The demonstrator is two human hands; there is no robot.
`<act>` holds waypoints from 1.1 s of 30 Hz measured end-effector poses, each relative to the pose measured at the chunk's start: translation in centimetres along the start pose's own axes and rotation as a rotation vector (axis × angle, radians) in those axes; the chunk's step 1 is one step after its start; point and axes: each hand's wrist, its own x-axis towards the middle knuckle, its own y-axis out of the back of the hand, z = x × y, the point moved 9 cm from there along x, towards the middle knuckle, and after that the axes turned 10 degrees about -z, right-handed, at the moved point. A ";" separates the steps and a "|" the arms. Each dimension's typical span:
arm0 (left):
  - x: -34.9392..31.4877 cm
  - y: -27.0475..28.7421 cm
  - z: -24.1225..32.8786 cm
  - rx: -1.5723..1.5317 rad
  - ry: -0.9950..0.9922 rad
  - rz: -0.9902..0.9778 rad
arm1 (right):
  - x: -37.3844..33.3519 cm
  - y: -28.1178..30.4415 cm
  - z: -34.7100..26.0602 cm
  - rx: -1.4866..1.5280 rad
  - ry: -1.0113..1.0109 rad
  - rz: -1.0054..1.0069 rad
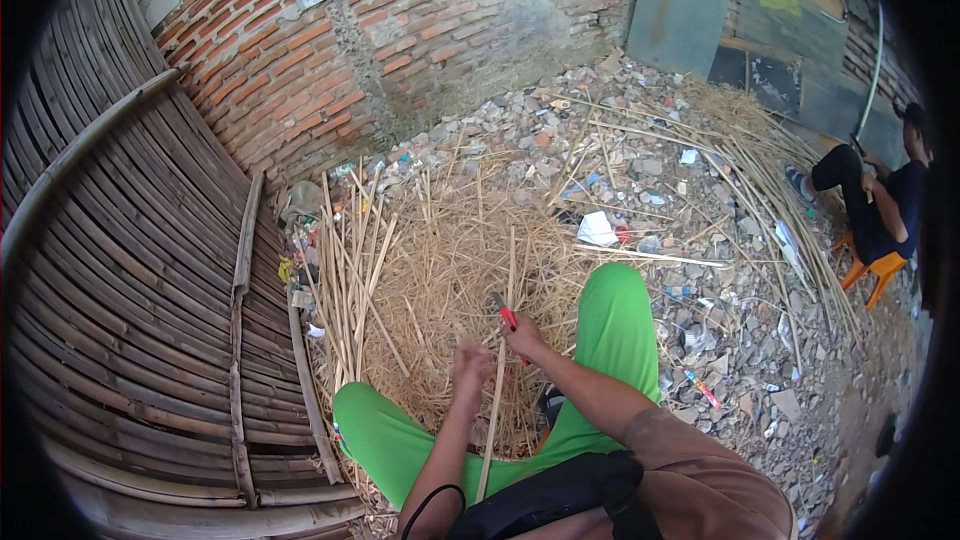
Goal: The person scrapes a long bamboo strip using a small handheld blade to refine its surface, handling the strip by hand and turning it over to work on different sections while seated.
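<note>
My right hand [522, 338] is closed on a red-handled knife [508, 318], whose dark blade points up and to the left. Beneath that hand a long pale bamboo strip [490, 430] runs from my lap away over the pile; whether the fingers also grip it is hidden. My left hand [472, 372] is just left of the strip, its fingers smeared by motion, so I cannot make out what they hold. Between my green-clad knees spreads a heap of straw-coloured bamboo shavings [440, 270].
Several bamboo strips [345, 280] lean at the left beside a bamboo slat wall [130, 270]. Rubble and litter [720, 340] cover the ground to the right. A brick wall [430, 40] closes the far side. Another person [890, 190] sits on an orange stool [872, 270] at the right.
</note>
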 end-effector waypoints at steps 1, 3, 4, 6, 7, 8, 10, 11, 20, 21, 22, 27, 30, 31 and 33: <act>-0.4 0.1 2.0 -0.225 -0.004 0.041 | -0.6 -0.1 0.9 0.033 -0.058 -0.048; -0.7 4.6 5.4 -0.443 -0.198 0.123 | -1.9 -1.2 -0.8 0.093 -0.102 -0.113; -0.8 5.6 6.9 -0.442 -0.199 0.120 | -1.9 -1.1 -1.1 0.136 -0.144 -0.147; -0.8 3.7 9.2 -0.773 -0.188 -0.050 | -1.1 0.7 0.9 0.008 -0.105 -0.064; -1.2 4.3 9.5 -0.769 -0.187 -0.048 | -1.3 0.7 0.3 -0.112 -0.053 -0.025; -1.6 4.7 9.9 -0.845 -0.214 -0.065 | -1.3 0.5 0.3 -0.108 -0.055 -0.026; -2.1 5.3 9.9 -0.921 -0.242 -0.080 | -1.3 0.2 0.7 -0.078 -0.096 -0.053; -2.1 5.5 9.7 -0.932 -0.242 -0.094 | -1.3 0.0 0.6 -0.078 -0.096 -0.055; -1.1 4.0 6.1 -0.677 -0.103 -0.092 | -1.4 -0.2 -0.2 -0.044 -0.051 -0.043; -0.8 4.1 4.9 -0.495 -0.025 -0.079 | -1.4 -0.5 -0.3 -0.056 -0.054 -0.044; -0.5 3.9 3.8 -0.495 -0.031 -0.080 | -1.3 -0.5 -0.4 -0.068 -0.057 -0.039; -1.0 1.4 -2.6 0.436 0.182 -0.144 | -1.0 -1.2 -1.4 -0.043 0.024 -0.023; -3.0 -2.0 -4.0 0.258 0.223 -0.226 | -1.6 -0.9 -0.8 0.071 -0.022 -0.053; -3.2 -2.6 -4.0 0.256 0.222 -0.237 | -1.5 -0.9 0.0 0.115 -0.073 -0.071; -3.8 -3.5 -4.2 0.187 0.238 -0.264 | -1.5 -0.5 0.3 0.063 -0.033 -0.007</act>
